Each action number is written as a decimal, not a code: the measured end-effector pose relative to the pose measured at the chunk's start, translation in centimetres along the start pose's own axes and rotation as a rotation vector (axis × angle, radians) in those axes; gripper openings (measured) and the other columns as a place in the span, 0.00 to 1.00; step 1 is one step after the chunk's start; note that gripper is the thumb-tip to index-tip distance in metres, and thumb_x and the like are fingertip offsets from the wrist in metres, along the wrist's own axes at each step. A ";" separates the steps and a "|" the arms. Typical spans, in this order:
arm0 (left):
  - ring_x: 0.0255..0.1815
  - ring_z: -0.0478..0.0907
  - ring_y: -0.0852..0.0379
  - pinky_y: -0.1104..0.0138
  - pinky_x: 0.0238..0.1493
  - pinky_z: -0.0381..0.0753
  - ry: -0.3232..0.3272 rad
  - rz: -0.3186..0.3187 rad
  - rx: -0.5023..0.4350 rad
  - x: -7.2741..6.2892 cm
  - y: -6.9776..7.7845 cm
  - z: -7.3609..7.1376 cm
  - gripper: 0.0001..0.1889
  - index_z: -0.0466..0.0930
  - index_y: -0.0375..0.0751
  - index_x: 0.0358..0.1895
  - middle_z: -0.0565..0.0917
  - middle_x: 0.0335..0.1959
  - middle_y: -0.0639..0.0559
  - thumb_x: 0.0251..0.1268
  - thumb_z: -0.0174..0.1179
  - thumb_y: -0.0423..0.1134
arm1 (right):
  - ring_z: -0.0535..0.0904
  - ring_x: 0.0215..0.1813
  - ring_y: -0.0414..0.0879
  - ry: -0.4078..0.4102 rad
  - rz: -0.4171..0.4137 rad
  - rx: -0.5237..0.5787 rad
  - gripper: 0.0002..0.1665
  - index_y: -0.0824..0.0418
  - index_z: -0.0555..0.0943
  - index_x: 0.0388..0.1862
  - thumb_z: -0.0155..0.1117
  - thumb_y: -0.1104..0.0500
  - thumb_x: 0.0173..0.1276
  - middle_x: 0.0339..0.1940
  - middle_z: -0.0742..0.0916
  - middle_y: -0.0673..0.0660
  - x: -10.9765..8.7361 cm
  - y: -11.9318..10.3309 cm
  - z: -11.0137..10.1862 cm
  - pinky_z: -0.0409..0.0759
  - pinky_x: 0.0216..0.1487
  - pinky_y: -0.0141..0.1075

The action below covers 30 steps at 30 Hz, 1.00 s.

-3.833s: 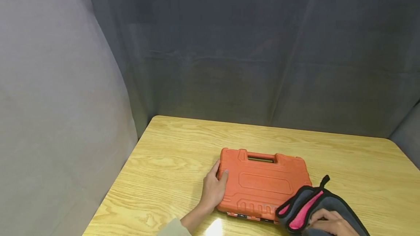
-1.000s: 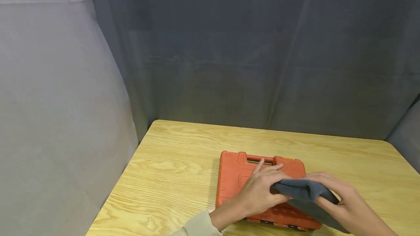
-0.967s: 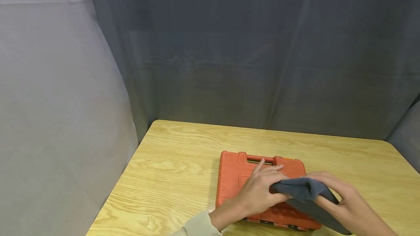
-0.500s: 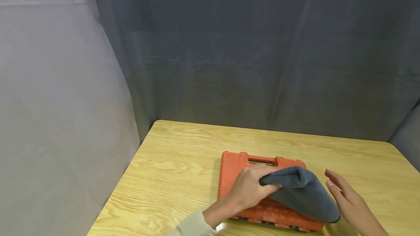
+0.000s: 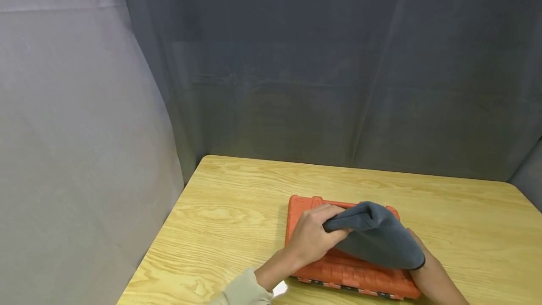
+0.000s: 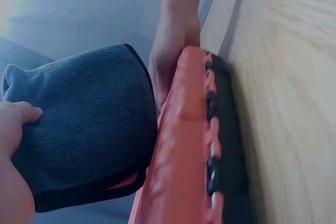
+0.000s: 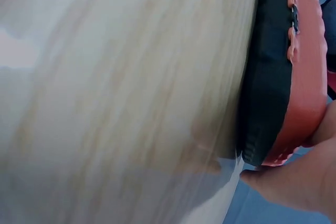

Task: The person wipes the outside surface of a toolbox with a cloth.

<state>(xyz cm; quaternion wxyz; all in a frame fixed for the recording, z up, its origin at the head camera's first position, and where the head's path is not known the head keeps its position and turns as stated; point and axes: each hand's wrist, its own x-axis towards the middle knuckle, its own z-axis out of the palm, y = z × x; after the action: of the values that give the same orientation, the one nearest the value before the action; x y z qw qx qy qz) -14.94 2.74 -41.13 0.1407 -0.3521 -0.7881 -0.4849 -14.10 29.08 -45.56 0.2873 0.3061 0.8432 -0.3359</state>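
My left hand [image 5: 311, 234] pinches a folded blue-grey cleaning cloth [image 5: 381, 244] with black edging, thumb below and fingers over its near-left edge. The cloth hangs over the orange tool case [image 5: 338, 269], covering much of its lid; a bit of pink lining shows at its edge in the left wrist view. My right hand [image 7: 299, 182] grips the case's right end, one digit at the dark base and others over the orange lid. In the head view that hand is mostly hidden behind the cloth. The case lies flat, its latches along the near side.
The wood-grain table [image 5: 228, 201] reaches left, right and behind the case. A dark curtain [image 5: 271, 84] hangs behind the table and a light grey one [image 5: 80, 131] on the left.
My right hand has let go of the cloth and moved onto the case's right end. The left hand, which earlier held the case, now holds the cloth and has shifted slightly left.
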 end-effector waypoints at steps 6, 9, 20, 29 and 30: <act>0.35 0.79 0.65 0.75 0.36 0.76 0.076 -0.063 -0.041 0.4 -1.2 -2.3 0.08 0.85 0.41 0.46 0.86 0.38 0.52 0.64 0.68 0.35 | 0.47 0.71 0.81 0.025 -0.636 -0.001 0.50 0.72 0.34 0.79 0.22 0.33 0.79 0.74 0.49 0.83 1.5 3.2 0.5 0.59 0.65 0.69; 0.34 0.78 0.62 0.72 0.34 0.75 0.131 -0.077 -0.006 0.5 -2.0 -3.4 0.07 0.85 0.42 0.44 0.85 0.37 0.53 0.64 0.68 0.35 | 0.47 0.71 0.82 0.047 -0.644 -0.001 0.47 0.78 0.34 0.77 0.23 0.39 0.82 0.72 0.49 0.86 1.4 3.2 0.9 0.61 0.65 0.68; 0.31 0.79 0.58 0.65 0.32 0.78 0.293 -0.178 0.098 1.4 -5.0 -7.9 0.07 0.86 0.43 0.42 0.86 0.36 0.54 0.62 0.69 0.35 | 0.51 0.72 0.79 0.060 -0.650 0.051 0.50 0.76 0.32 0.77 0.32 0.38 0.82 0.73 0.48 0.84 1.2 3.0 1.6 0.61 0.65 0.67; 0.37 0.83 0.52 0.56 0.37 0.81 0.433 -0.173 0.298 1.6 -8.2 -10.4 0.09 0.86 0.41 0.43 0.86 0.38 0.50 0.59 0.70 0.33 | 0.50 0.72 0.78 0.031 -0.667 0.094 0.49 0.77 0.31 0.77 0.33 0.40 0.83 0.73 0.47 0.85 0.9 2.9 1.7 0.60 0.65 0.67; 0.38 0.83 0.52 0.56 0.38 0.81 0.443 -0.173 0.319 1.5 -8.4 -10.4 0.09 0.86 0.40 0.43 0.86 0.38 0.49 0.59 0.70 0.33 | 0.53 0.72 0.78 0.026 -0.669 0.103 0.49 0.77 0.31 0.77 0.33 0.40 0.83 0.73 0.47 0.85 0.8 2.9 1.8 0.62 0.65 0.66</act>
<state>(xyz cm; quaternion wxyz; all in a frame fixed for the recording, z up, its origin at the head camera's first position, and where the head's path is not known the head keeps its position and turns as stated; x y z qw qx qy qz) -23.12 -8.01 -40.75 0.3209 -0.1425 -0.8316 -0.4302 -12.07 29.72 -48.37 0.1344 0.0312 0.8824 -0.4498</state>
